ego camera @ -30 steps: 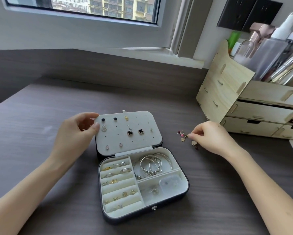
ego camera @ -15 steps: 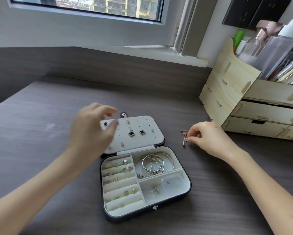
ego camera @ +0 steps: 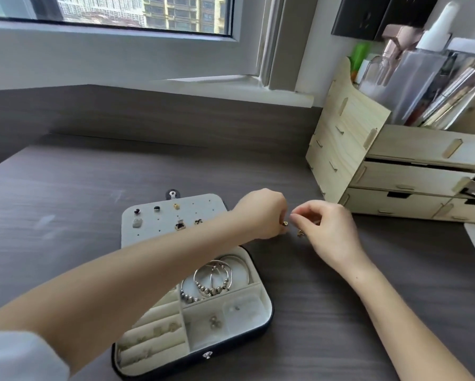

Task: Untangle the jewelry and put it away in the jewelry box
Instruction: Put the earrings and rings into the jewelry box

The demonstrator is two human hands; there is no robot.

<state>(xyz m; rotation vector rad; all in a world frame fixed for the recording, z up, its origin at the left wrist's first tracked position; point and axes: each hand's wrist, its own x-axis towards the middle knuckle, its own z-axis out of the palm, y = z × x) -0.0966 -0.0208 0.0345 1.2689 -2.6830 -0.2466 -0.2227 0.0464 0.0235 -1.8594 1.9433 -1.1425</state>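
Both hands meet just to the right of the open jewelry box [ego camera: 268, 306], low over the desk [ego camera: 66, 202]. The left hand [ego camera: 261, 213] reaches across the lid [ego camera: 154, 229] and the right hand [ego camera: 327, 229] comes in from the other side. Between them is the tangled jewelry [ego camera: 285, 224], a tiny gold-coloured cluster. The fingers of each hand are drawn close together in a pinch on it, with one glinting bit at the left fingertips and another hanging just under the right ones. It is too small to tell whether the pieces are linked or already apart. Much of the task looks done. Ear studs [ego camera: 179, 225] are pinned in the lid panel, beaded bracelets [ego camera: 217, 281] lie in the upper right compartment, and small pieces sit in the ring rolls [ego camera: 159, 329] and in the lower compartments. No other loose jewelry shows on the desk, so this cluster seems to be the last item. What is left, by my reading, is to work it apart and set the pieces in the box. A wooden drawer organiser [ego camera: 349, 149] stands just beyond the hands, at the right.
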